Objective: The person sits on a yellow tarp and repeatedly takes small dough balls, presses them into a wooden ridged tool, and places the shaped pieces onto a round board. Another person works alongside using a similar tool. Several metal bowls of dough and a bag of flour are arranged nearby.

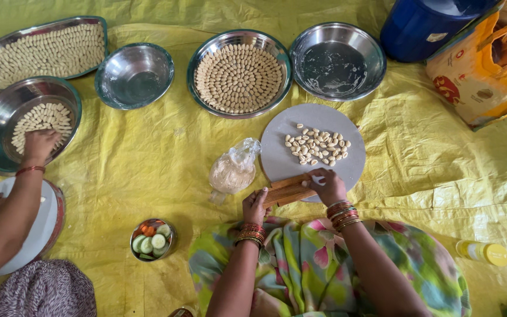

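Note:
My left hand [255,205] holds the near end of a small ridged wooden board [289,191] that rests on the edge of a round grey board [283,155]. My right hand [327,186] presses a small white piece of dough against the ridges. A loose pile of small shaped dough pieces [318,145] lies on the grey board just beyond my hands. A knotted clear plastic bag [233,171] of pale dough sits left of the board.
Steel plates hold rows of shaped pieces [239,77], [48,51]; two steel bowls [134,75], [337,60] are bare. Another person's hand [40,144] reaches into a plate at left. A small bowl of sliced vegetables [152,239], blue drum [423,26], printed bag [482,76], yellow bottle [482,252].

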